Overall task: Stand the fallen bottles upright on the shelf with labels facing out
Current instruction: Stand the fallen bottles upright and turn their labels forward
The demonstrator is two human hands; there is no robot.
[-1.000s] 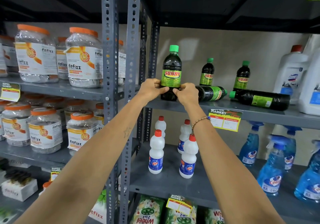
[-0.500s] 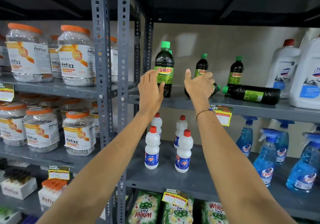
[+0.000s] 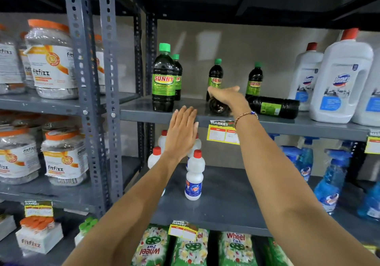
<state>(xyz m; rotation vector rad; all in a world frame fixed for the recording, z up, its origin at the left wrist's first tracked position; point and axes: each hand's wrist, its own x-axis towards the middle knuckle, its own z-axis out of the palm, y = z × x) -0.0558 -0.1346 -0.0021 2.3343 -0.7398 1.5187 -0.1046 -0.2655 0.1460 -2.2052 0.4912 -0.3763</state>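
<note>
Dark plastic bottle with green cap and green-yellow SUNNY label (image 3: 163,80) standing upright near the left end of the grey metal shelf (image 3: 308,124), label turned outward. Second upright dark bottle of the same kind (image 3: 178,76) just behind it, mostly covered. Further right, two more upright dark green-capped bottles at the back, one (image 3: 215,74) above the right hand and one (image 3: 255,79) beyond it, both labels facing out. Fallen dark bottle (image 3: 218,105) lying on its side at the shelf middle, round bottom turned toward the camera. Second fallen dark bottle with green label (image 3: 275,107) lying lengthwise just to the right, label partly visible (text not readable).

Left hand (image 3: 182,131) flat and open, fingers straight and together, raised in front of the shelf edge, holding nothing; contact with the edge not possible to judge. Right hand (image 3: 228,97) laid over the top of the nearer fallen bottle, fingers curved down around it; full grasp or only touch cannot be told. Beaded bracelet (image 3: 245,116) on the right wrist.

Yellow price tag (image 3: 221,134) hanging on the shelf edge. Large white plastic jugs with red caps and blue labels (image 3: 339,80) upright at the right end of the same shelf. One level lower, small white bottles with red caps (image 3: 194,179) standing, blue spray bottles (image 3: 329,183) to the right. On the neighbouring left rack, clear fitfizz jars with orange lids (image 3: 51,60).
</note>
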